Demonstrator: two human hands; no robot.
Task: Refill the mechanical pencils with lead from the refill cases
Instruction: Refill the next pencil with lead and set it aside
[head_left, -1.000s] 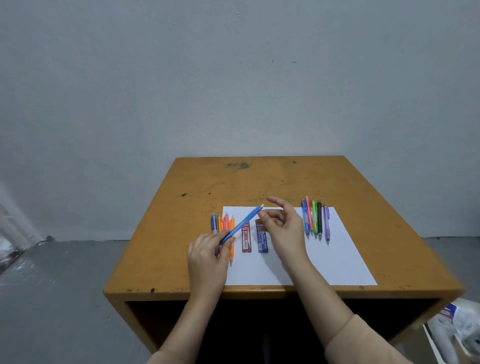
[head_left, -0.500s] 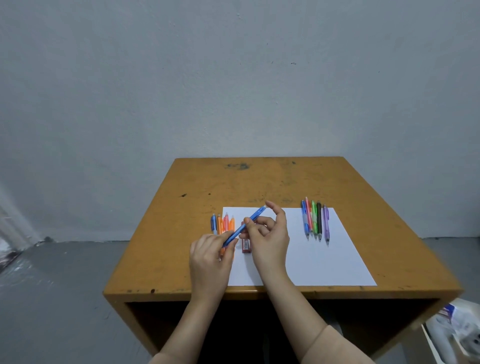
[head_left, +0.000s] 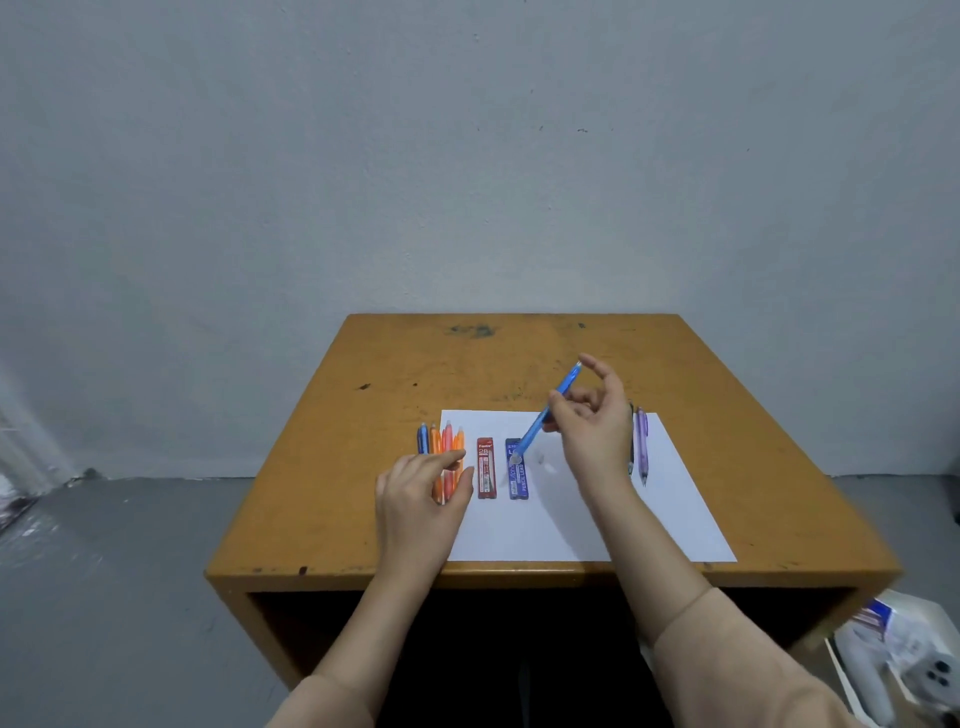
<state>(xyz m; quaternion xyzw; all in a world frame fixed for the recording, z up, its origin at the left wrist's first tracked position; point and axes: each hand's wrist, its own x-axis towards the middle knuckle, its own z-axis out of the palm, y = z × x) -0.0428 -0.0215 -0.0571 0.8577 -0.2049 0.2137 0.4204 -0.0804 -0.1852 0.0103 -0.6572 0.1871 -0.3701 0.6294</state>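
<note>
While you held the blue mechanical pencil (head_left: 546, 414) off the table, it was tilted, its upper end toward the wall and its pale lower end low over the top of the blue refill case (head_left: 518, 480); whether that end touched the case could not be told. Your right hand (head_left: 597, 431) gripped the pencil near its middle with thumb and curled fingers, the forefinger lifted free beside the upper end.

The blue refill case lay flat on the white paper (head_left: 571, 525), lengthwise toward you, and the red refill case (head_left: 486, 467) lay just beside it on the left, parallel and apart from it. Left of the red case the orange pencils (head_left: 448, 441) lay in a close row at the paper's left edge, with a dark blue pencil (head_left: 423, 439) outermost on the bare wood.

Your left hand (head_left: 421, 493) was over the near ends of those orange pencils, fingers loosely stretched forward and holding nothing; whether it touched them could not be told.

To the right of your right hand a purple pencil (head_left: 643, 441) lay on the paper, and a black pencil (head_left: 632, 441) beside it was partly hidden by the hand. The paper sat on the near half of the scuffed wooden table (head_left: 467, 364).
</note>
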